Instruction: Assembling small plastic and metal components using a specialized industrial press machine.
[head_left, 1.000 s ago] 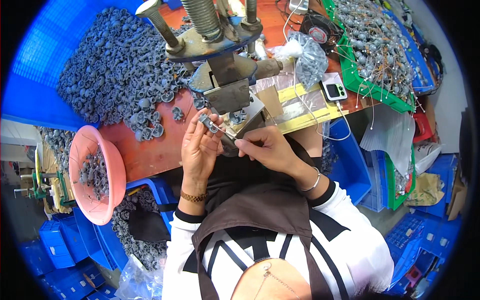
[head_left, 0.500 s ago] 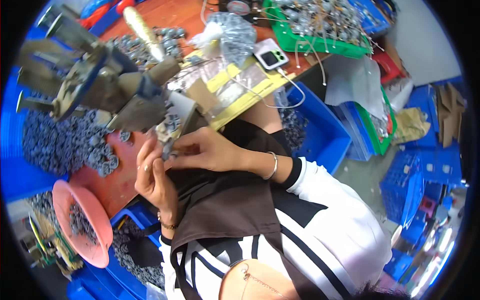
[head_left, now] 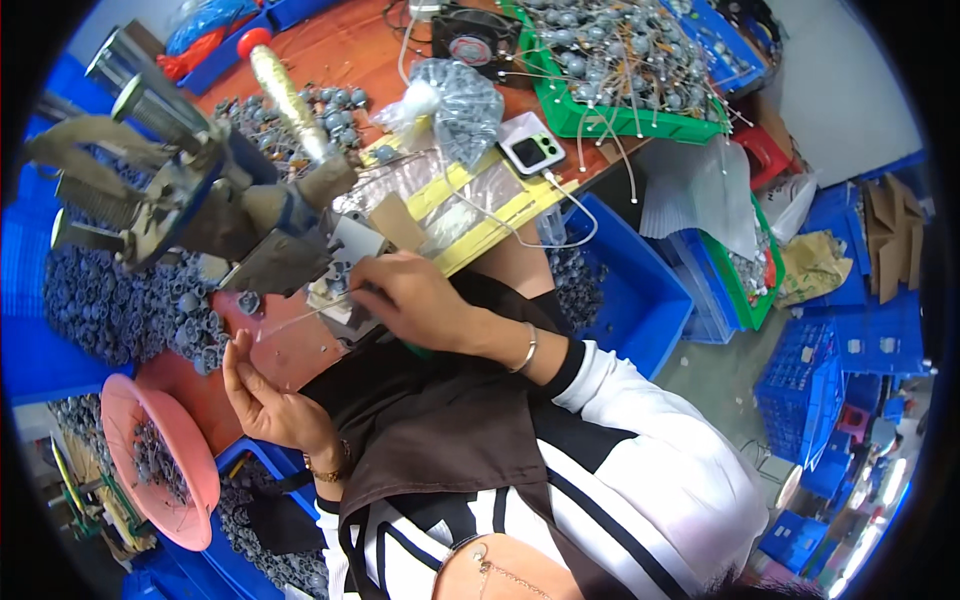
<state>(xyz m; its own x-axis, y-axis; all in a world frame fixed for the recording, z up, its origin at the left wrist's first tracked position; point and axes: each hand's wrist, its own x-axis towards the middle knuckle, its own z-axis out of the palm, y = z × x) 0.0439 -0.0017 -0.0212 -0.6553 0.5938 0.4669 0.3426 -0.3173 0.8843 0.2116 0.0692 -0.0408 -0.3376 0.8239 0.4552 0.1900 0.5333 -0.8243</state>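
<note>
My left hand (head_left: 283,410) is at the front edge of the red table, thumb and fingertips pinched on one end of a thin pale wire (head_left: 300,320). That wire stretches up toward my right hand (head_left: 418,303), whose fingers are curled in beside the press; what they grip is hidden. The hand press (head_left: 215,205) is dark metal, with a long handle wrapped in yellowish film and a red ball knob (head_left: 254,42). Small grey parts (head_left: 338,275) lie at its base next to my right fingertips. A single grey round part (head_left: 248,302) sits on the table left of them.
A heap of grey round parts (head_left: 125,300) spreads at the left. The pink basin (head_left: 205,490) stands below it. Wired grey parts fill a green tray (head_left: 640,125) at the back. A small white device (head_left: 530,145) with a cable lies nearby; a blue bin (head_left: 650,320) stands at right.
My hands were close together under the press. The left has moved down and left, away from the right, and the wire now shows between them.
</note>
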